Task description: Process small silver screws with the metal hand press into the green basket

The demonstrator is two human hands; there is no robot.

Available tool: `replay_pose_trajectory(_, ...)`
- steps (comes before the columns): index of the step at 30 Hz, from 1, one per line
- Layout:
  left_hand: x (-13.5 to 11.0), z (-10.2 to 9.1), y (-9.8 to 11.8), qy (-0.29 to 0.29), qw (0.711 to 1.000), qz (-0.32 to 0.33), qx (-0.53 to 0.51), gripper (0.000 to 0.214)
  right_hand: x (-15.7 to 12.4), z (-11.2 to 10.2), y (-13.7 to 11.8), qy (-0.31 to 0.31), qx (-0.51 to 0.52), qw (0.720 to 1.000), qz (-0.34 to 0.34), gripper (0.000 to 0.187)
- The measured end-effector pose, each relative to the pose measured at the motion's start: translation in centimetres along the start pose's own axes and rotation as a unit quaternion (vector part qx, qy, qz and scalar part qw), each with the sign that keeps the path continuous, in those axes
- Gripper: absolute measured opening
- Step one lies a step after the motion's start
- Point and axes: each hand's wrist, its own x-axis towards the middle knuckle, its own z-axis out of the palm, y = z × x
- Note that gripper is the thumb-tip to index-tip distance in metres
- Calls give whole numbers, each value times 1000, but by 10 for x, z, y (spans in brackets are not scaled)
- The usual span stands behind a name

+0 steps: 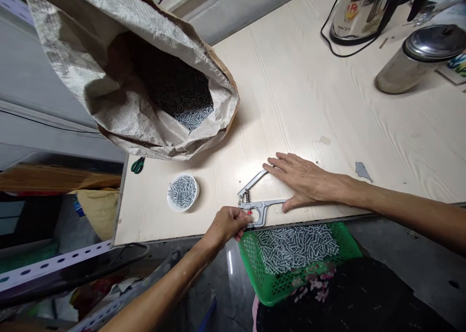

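Near the table's front edge stands a grey metal hand press, shaped like pliers [262, 207], with a spring and a small red part at its jaw. My left hand [227, 223] is closed in a pinch at that jaw; whatever sits between the fingertips is hidden. Over the two spread handles lies my right hand [306, 180], fingers stretched out across the end of the upper lever and thumb by the lower handle. Just below the edge, a green plastic basket [255, 266] holds many small silvery screw-like pieces [298, 247]. A white tub [196, 196] holds similar pieces.
A large open woven sack [214, 138] with metal pieces inside leans at the back left. Green-handled scissors [137, 165] lie at the left edge. To the far right are a kettle [355, 19] with a cord and a lidded jar [404, 62].
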Motion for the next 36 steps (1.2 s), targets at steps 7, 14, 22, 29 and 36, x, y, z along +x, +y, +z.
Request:
replay_pose_trajectory(7,-2,3,-6,23,999,2,34,25,-3,-6,-8,-15,-8,1000,0,83)
replay_pose_trajectory(14,-15,30,5,299,830,330,337,30,-7,-8,-18,3,15,1000,5,54)
replay_pose_trajectory(22,31,33,41,169,748,462,445,55,-11,-5,-26,22,-12,998,50,51)
replay_pose_trajectory(29,29,32,45,184,764,434,440,22,1,2,-26,23,-17,999,39,13)
replay_pose_trajectory(36,33,28,38,205,782,449,380,27,6,2,-21,27,-30,999,21,16)
